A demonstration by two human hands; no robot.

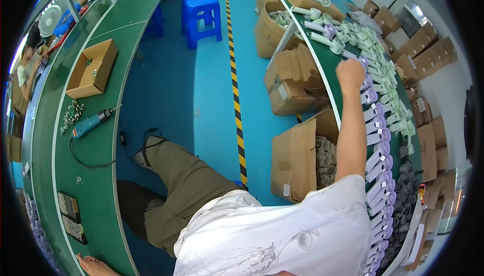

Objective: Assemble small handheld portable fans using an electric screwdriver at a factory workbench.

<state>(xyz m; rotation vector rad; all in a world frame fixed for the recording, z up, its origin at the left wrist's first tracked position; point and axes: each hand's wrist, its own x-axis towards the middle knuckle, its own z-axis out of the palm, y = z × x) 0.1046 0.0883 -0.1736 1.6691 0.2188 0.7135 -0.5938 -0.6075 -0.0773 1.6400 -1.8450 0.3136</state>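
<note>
Probably you are picking from lilac shells [379, 136] lining right of frame; your right hand [350, 76] is hanging curled beside them, upper right; left hand [92, 265] is resting lower left; cannot tell whether either is gripping; next move likely calls for steady hold on one shell.

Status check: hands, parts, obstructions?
Left hand at green bench. Right hand by purple-and-white housings, grip unclear. Housings lined along right-side table. Black tool cord trails off bench edge.
</note>
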